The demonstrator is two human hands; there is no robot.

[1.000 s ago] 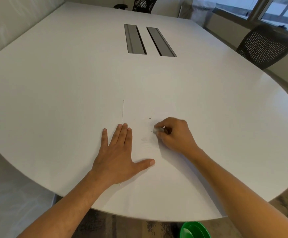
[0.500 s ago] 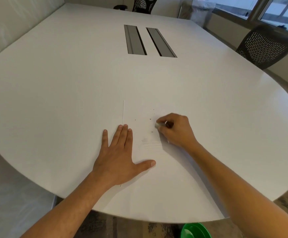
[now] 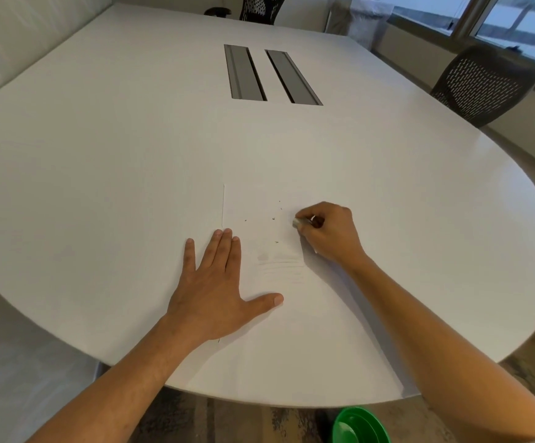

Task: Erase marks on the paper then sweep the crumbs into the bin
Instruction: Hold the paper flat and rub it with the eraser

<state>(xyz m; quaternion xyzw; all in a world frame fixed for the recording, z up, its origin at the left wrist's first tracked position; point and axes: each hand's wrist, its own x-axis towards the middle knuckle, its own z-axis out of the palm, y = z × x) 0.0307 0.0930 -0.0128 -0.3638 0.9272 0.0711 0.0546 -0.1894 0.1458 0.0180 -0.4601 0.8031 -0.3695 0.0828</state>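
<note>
A sheet of white paper [image 3: 291, 314] lies flat on the white bench [image 3: 100, 187], near the front edge, with its left edge showing as a thin line. The left hand [image 3: 218, 289] rests palm down on the paper's left side, fingers straight and spread, thumb stretched out to the right; it lies in the same place as in the earlier pictures. The right hand [image 3: 327, 235] has its fingers curled and pinches a small pale eraser [image 3: 297, 222] between thumb and fingertips, with the eraser's end touching the paper. Against a second ago this hand sits farther up the sheet and a little to the right, away from the person, so the faint grey pencil marks [image 3: 282, 266] that it was beside now lie clear below it, between the two hands. Those marks look smudged at the top and show as thin pale lines lower down. A few dark crumbs [image 3: 274, 219] are scattered on the paper just left of the eraser, and one more lies nearer the marks. Below the bench's front edge, on the floor to the right, part of a green bin [image 3: 360, 426] shows. Two grey slots [image 3: 269, 75] are set into the bench farther back, and a dark mesh chair [image 3: 483, 84] stands at its right side.
</note>
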